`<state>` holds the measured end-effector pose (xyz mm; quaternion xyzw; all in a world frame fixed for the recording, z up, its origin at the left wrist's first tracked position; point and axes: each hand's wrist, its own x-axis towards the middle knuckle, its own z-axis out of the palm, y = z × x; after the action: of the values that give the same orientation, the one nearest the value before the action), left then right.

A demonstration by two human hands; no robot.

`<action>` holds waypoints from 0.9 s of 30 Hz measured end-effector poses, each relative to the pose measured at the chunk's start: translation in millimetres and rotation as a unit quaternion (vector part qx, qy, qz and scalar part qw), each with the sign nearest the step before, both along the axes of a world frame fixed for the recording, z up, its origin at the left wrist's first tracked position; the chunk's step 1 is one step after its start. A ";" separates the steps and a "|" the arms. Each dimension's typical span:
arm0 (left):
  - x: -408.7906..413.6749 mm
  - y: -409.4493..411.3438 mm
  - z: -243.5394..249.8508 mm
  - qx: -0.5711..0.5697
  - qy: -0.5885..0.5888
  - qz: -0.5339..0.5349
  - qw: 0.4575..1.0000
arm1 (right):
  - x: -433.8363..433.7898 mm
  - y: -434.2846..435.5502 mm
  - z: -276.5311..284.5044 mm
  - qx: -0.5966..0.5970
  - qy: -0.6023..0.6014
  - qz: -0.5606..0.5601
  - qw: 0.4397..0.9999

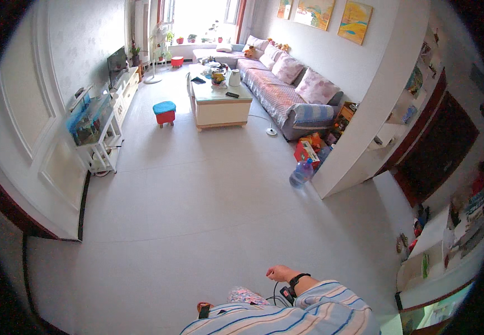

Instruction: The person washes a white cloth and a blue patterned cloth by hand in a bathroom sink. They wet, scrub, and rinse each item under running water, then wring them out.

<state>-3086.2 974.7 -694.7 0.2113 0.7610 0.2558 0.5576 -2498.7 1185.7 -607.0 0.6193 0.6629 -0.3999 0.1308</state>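
My right hand [281, 273] is low in the view, in front of my striped shirt [329, 310]. Its fingers are curled in, and no object shows in them. A black wristband [299, 279] circles that wrist, with a small black device [287, 294] hanging beside it. From the device a black cable [274, 289] loops close below the hand. My left hand is out of view. Before me spreads a pale grey floor [191, 209]. Patterned cloth [246, 295] covers part of my leg.
Ahead stand a coffee table [221, 115] and a red stool with a blue top [165, 113]. A sofa [262, 79] lines the right wall. A large plastic water bottle [301, 173] stands near the wall's end [350, 146]. At left is a fish tank [89, 121] on a white stand.
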 end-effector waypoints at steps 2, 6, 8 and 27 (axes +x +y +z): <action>-18.3 23.2 2.7 0.003 -0.002 -0.002 1.000 | -16.0 17.6 -4.3 -0.019 0.017 -0.045 0.999; -54.0 60.9 4.2 0.001 -0.004 0.002 1.000 | -56.3 64.6 8.7 0.017 -0.006 -0.034 0.999; -71.6 80.5 3.8 -0.002 -0.006 0.003 1.000 | -74.5 95.0 -6.6 0.027 0.004 -0.023 0.999; -294.3 166.1 18.9 -0.033 -0.012 0.040 0.999 | -366.1 289.1 23.1 0.075 0.102 0.055 0.990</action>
<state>-3380.5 1140.8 -675.8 0.1588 0.7699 0.2548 0.5632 -2864.9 1474.8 -583.9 0.5458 0.7341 -0.4022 0.0379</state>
